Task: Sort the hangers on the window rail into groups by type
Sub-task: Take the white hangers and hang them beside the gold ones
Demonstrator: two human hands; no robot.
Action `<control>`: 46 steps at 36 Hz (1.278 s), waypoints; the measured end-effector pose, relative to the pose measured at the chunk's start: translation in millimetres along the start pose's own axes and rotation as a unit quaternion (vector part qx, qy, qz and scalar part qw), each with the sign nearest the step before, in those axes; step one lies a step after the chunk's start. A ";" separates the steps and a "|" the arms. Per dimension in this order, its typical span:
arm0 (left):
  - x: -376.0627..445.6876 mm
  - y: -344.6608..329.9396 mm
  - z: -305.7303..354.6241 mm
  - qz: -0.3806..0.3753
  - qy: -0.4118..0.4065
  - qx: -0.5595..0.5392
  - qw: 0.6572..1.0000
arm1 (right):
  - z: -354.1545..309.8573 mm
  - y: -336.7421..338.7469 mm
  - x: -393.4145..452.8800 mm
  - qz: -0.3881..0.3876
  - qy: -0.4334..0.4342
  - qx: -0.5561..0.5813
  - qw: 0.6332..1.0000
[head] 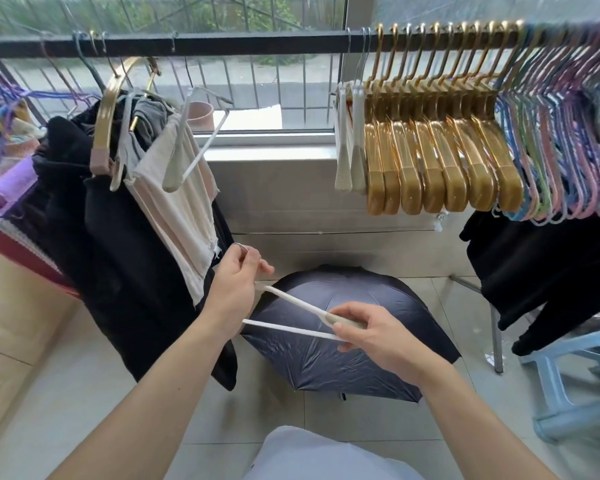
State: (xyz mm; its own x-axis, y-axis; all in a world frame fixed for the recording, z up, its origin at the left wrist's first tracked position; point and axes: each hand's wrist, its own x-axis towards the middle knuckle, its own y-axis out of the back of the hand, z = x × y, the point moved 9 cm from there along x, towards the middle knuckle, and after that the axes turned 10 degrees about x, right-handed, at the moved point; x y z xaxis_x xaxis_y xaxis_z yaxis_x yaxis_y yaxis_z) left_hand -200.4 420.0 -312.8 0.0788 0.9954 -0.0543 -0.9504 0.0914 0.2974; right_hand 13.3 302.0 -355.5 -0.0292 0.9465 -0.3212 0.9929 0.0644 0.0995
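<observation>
- A white hanger point(291, 318) was off the rail point(222, 43), held low between both hands above a dark open umbrella point(343, 348) on the floor.
- The left hand point(236, 282) gripped its hook end, fingers curled round the metal hook.
- The right hand point(374, 334) pinched its grey padded shoulder end.
- On the rail, right side: two white hangers point(349, 140), then gold hangers point(440, 161), then thin coloured hangers point(561, 150).
- On the left hung dark and cream clothes point(125, 216).
</observation>
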 end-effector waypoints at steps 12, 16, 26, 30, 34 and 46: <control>6.4 8.9 38.4 0.029 -0.061 0.003 0.998 | -38.8 -35.4 -7.1 -0.060 0.027 -0.042 0.997; 7.8 10.3 46.1 0.040 -0.081 0.009 0.996 | -45.9 -38.2 -9.1 -0.050 0.044 -0.036 0.997; 20.4 19.3 56.1 0.005 -0.041 0.072 0.997 | -53.5 -35.3 -9.3 0.031 0.038 0.012 0.999; 28.6 52.1 102.4 0.037 -0.103 0.115 0.987 | -95.5 -27.9 -0.4 0.095 0.083 0.019 0.992; 38.7 94.8 157.0 0.082 -0.171 0.156 0.969 | -164.3 -18.9 1.0 0.156 0.164 0.021 0.974; 77.4 155.4 204.6 0.087 -0.166 0.261 0.947 | -291.2 24.3 50.1 0.292 0.208 -0.096 0.929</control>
State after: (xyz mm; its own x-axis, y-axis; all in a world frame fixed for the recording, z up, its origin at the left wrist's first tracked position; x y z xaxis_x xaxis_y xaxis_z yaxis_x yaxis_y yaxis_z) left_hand -280.4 517.0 -75.8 0.1074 0.9430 0.3150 -0.6858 -0.1591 0.7102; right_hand 2.5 443.0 -94.9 0.4259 0.8755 0.2283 0.8164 -0.4806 0.3202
